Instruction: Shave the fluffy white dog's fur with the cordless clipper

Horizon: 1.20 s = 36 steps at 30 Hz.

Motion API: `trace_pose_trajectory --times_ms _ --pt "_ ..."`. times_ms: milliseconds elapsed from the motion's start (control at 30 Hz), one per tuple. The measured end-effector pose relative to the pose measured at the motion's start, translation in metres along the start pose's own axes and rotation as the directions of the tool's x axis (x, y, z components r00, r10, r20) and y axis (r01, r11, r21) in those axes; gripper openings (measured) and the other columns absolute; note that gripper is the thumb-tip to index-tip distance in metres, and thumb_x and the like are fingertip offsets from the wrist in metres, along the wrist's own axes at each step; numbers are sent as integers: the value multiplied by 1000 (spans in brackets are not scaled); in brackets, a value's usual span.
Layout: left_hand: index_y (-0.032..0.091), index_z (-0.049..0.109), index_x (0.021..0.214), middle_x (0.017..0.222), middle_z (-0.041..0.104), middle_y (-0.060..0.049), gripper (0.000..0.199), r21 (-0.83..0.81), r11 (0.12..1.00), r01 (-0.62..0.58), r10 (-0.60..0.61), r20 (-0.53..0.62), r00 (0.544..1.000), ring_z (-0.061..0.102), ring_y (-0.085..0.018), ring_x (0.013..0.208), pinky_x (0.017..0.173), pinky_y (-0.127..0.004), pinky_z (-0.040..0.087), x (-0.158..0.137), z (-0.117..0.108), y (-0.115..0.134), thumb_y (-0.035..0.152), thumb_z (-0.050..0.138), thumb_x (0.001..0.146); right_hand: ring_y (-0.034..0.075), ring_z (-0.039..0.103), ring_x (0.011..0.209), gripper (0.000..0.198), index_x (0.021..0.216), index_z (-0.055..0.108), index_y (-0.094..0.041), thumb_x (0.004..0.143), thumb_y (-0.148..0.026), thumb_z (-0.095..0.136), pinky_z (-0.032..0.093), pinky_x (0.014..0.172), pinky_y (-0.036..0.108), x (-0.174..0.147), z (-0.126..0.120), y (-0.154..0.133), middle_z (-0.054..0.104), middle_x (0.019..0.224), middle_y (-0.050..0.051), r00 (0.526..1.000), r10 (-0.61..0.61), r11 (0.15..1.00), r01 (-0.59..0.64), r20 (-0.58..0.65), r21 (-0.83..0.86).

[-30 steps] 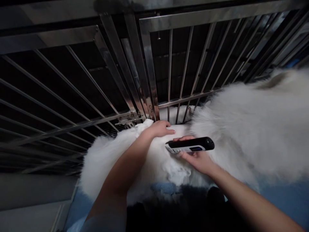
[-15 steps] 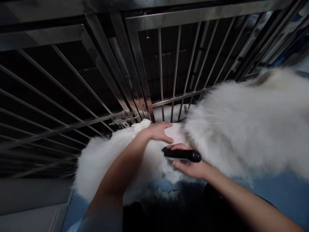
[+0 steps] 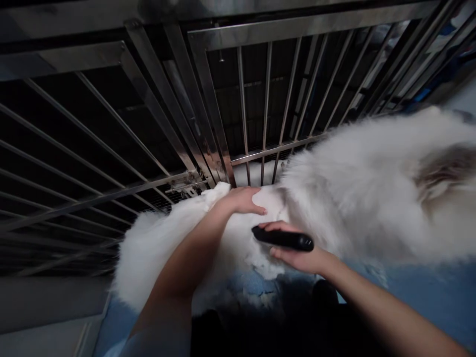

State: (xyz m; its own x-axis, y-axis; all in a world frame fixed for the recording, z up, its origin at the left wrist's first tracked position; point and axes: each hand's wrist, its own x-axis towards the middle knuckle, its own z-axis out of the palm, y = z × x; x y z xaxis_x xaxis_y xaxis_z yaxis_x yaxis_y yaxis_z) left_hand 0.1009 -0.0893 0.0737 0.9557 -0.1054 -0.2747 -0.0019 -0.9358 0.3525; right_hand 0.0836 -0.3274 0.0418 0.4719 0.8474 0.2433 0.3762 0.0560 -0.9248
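Observation:
A long-haired white dog point(image 3: 334, 183) stretches across the view, its head end at the right. Along its middle is a closely clipped pale patch point(image 3: 269, 198). My left hand point(image 3: 245, 200) rests flat on this patch, thumb apart from the fingers. Wrapped in my right hand point(image 3: 297, 257) is a black hair clipper point(image 3: 284, 239), its front end against the coat just below my left hand. The clipper's blade is hard to make out. Loose clumps of cut fur point(image 3: 267, 267) hang by the dog's near side.
Metal cage doors with bars point(image 3: 266, 94) stand right behind the dog, with a latch point(image 3: 188, 183) low between them. Something white shows behind the lower bars. The floor point(image 3: 427, 292) is blue, with fur scraps on it. A pale grey panel point(image 3: 48, 302) sits at the lower left.
The dog's head has turned, so an ear-like darker area now shows at the right. My right hand and the clipper have shifted slightly right, and the clipper has rolled a little. My left hand stays put.

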Motion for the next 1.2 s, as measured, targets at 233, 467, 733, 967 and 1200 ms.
trace_pose_trajectory --times_ms 233,467,733,967,1200 --pt "33 59 132 134 65 -3 79 -5 999 37 -37 14 999 59 -33 123 95 -36 48 2 -3 3 74 68 66 28 62 124 37 117 60 -22 84 -32 72 48 107 51 4 -16 -2 64 131 12 979 117 989 -130 169 73" --pt "30 54 139 140 61 -6 88 -20 998 55 -54 22 998 58 -33 125 98 -37 47 6 0 2 80 63 67 26 65 115 38 118 56 -24 85 -36 71 55 96 47 1 -25 -2 63 129 11 989 145 985 -145 12 91" --pt "28 54 140 145 57 -9 91 -29 996 86 -85 25 996 55 -35 128 102 -40 45 12 2 -1 82 60 67 26 65 116 38 110 57 -25 80 -35 77 51 102 48 -1 -24 5 68 119 9 990 41 998 -34 -132 53" --pt "26 47 146 151 50 -10 97 -28 991 134 -133 45 990 48 -36 136 107 -42 41 14 0 0 80 63 67 24 70 106 30 106 62 -24 78 -25 73 56 93 43 -3 -19 4 72 117 8 994 86 993 -80 71 -91" --pt "24 48 145 150 51 -11 97 -36 992 122 -121 50 991 50 -35 135 108 -40 41 14 -1 2 77 64 67 26 69 108 31 103 62 -23 74 -24 74 54 96 47 -2 -15 4 72 116 9 989 139 990 -136 46 -46"
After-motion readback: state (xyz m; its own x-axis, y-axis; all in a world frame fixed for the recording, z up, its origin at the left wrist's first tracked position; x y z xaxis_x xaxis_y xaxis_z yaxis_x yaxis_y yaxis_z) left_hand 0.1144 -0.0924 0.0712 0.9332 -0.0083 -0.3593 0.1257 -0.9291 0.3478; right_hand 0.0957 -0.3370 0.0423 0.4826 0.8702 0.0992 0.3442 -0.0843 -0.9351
